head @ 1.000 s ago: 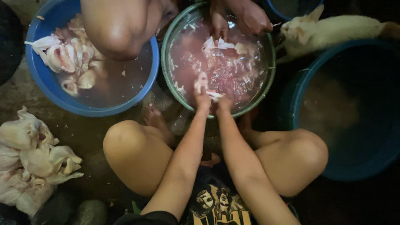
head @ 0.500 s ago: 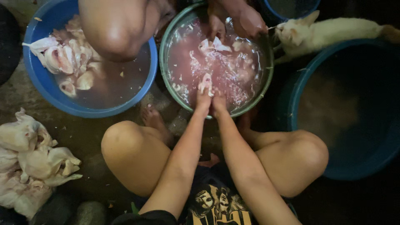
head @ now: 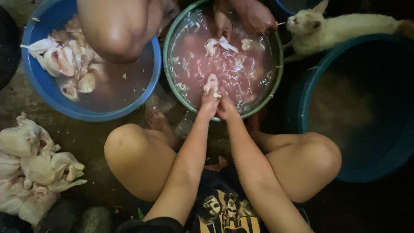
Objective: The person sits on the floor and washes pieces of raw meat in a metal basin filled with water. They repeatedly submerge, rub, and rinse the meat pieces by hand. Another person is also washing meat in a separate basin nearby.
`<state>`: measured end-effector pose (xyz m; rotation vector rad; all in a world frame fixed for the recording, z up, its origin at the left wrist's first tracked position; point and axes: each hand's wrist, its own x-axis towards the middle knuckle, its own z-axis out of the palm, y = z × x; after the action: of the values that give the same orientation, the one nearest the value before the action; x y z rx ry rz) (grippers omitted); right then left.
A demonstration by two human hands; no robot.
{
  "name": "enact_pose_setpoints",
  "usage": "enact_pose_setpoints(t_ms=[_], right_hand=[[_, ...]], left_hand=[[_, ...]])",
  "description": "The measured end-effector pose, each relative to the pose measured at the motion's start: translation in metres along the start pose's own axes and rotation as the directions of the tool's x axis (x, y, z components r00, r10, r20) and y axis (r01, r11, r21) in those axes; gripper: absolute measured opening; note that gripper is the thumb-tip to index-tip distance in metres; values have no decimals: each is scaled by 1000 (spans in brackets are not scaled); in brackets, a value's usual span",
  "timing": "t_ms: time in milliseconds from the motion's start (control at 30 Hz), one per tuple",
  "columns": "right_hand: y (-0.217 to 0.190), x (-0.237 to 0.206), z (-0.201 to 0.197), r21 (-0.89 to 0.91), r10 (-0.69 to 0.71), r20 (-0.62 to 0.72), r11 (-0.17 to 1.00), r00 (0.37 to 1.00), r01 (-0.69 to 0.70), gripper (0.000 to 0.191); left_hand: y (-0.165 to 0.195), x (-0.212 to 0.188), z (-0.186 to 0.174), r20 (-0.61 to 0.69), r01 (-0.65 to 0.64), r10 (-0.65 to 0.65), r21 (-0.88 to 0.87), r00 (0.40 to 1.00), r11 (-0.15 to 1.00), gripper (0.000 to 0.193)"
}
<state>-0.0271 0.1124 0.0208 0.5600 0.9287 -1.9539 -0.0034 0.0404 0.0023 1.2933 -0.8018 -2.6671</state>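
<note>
This is a home yard or outdoor wash area where poultry is cleaned on the ground. Round plastic basins sit on a wet, dirty concrete floor (head: 86, 138): a blue basin (head: 47, 92) of chicken pieces, a green-rimmed basin (head: 276, 73) of pinkish water. Plucked whole chickens (head: 30, 168) lie at the floor's left edge, and a white cat (head: 340, 28) waits beside.

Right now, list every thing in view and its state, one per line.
Green basin: full of pinkish water with meat scraps.
Meat piece: held at the near rim by both hands.
Left hand: grip shut on the meat piece.
Right hand: touching the meat piece.
Blue basin: holds water and chicken pieces.
Plucked chickens: piled on the floor.
Cat: lying beside the green basin.
</note>
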Motion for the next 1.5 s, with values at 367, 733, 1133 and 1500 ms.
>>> enact_pose_setpoints(t_ms=[367, 733, 1133, 1500], right_hand=[[-42, 21, -40, 653, -154, -350, 667, 924, 359, 17], [6, 18, -11, 128, -254, -88, 956, 963, 263, 21], [-6, 19, -22, 318, -105, -167, 935, 980, 154, 25], [-47, 16, -43, 588, -150, -328, 741, 933, 326, 15]], left_hand=[[22, -20, 6, -167, -84, 52, -193, 985, 978, 49], [0, 2, -1, -29, -66, 63, -109, 998, 992, 45], [13, 3, -9, -133, -28, 10, -141, 991, 990, 41], [20, -17, 0, -89, -16, 22, 68, 996, 998, 32]])
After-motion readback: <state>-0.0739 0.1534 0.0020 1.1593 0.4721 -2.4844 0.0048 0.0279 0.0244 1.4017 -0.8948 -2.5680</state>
